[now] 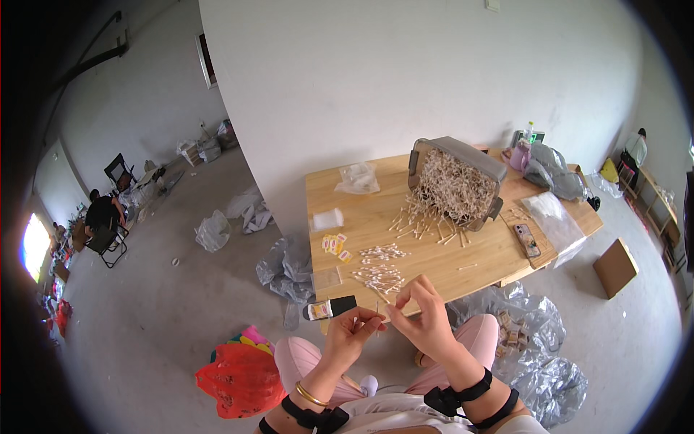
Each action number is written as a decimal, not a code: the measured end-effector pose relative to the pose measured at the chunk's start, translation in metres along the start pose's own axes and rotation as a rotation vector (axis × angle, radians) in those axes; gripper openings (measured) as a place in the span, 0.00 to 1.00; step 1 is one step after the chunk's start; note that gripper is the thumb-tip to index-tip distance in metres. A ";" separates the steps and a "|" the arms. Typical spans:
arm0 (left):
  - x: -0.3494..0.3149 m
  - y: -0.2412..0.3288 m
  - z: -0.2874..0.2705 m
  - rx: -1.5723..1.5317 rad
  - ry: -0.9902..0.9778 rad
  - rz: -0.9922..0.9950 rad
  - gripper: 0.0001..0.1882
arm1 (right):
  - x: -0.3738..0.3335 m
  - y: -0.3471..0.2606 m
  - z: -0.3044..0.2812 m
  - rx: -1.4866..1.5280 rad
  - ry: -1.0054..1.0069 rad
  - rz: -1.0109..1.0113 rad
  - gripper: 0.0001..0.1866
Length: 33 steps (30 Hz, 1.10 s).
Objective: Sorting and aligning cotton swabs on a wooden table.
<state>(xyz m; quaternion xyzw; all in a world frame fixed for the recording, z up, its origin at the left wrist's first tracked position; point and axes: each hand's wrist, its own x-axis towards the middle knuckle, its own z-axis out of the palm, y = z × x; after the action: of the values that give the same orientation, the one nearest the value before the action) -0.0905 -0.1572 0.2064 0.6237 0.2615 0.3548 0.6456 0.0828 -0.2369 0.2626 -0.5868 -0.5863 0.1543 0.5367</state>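
Cotton swab point(377, 316) | pinched between my left hand point(348, 334) and right hand point(423, 318) | just off the wooden table point(477, 253) near edge | open floor beyond.

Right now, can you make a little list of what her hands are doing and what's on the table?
left hand: pinches a thin cotton swab upright
right hand: fingers touch the same swab from the other side
table: pale wood, just ahead of the knees
tipped bin: grey, on its side, spilling swabs
swab piles: two small heaps near the front edge
phone: flat on the table's right part
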 end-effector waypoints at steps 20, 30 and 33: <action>0.006 0.011 -0.011 -0.233 0.143 -0.245 0.12 | -0.033 0.008 0.017 0.078 -0.231 0.048 0.12; 0.004 0.002 -0.015 -0.255 0.202 -0.268 0.11 | -0.035 0.022 0.013 0.056 -0.336 0.130 0.11; 0.003 -0.013 -0.024 -0.204 0.242 -0.244 0.10 | -0.038 0.036 0.008 0.062 -0.352 0.177 0.11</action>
<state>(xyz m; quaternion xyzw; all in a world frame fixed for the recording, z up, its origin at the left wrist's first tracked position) -0.1061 -0.1397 0.1914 0.4715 0.3735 0.3711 0.7074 0.0850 -0.2561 0.2137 -0.5834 -0.6121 0.3189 0.4281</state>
